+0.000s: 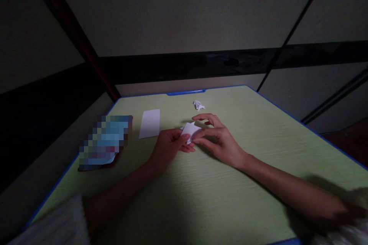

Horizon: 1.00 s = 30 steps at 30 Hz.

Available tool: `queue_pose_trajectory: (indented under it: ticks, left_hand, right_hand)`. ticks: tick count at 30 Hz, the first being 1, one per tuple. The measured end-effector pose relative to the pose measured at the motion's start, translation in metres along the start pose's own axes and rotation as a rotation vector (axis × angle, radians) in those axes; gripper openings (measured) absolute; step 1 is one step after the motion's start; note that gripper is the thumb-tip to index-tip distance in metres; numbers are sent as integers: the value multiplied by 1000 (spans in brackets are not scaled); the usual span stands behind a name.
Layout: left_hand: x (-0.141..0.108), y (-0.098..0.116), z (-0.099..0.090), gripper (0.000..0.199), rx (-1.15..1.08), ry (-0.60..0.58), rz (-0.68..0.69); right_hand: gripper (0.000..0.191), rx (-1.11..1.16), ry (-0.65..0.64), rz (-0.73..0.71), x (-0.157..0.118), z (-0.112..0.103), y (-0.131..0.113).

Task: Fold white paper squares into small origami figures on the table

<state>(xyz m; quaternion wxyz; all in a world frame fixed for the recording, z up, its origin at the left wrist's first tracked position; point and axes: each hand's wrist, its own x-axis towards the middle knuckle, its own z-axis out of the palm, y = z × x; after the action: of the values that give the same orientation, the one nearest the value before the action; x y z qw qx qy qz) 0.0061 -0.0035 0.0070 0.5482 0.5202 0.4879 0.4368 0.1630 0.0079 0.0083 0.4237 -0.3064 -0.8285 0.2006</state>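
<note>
A small piece of folded white paper (190, 129) is held between my two hands, a little above the table. My left hand (170, 144) grips its left side, with the thumb on top and the fingers underneath. On the right edge, the thumb and index finger of my right hand (221, 139) pinch the paper, while its other fingers stretch out beyond it. Fingers cover parts of the folds. Past my hands lies a small folded white paper figure (198, 105), which looks like a frog.
A flat white paper sheet (150, 123) lies left of my hands. Farther left, a tablet-like object with a blurred screen (106, 143) rests near the edge. The pale green table (184, 199) has a blue rim, and paneled doors (184, 15) stand right behind it.
</note>
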Motion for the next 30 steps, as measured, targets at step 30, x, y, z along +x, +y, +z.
queue_pose_trajectory:
  ticks: [30]
  left_hand:
    - [1, 6, 0, 12, 63, -44, -80]
  right_hand:
    - [13, 586, 1, 484, 5, 8, 5]
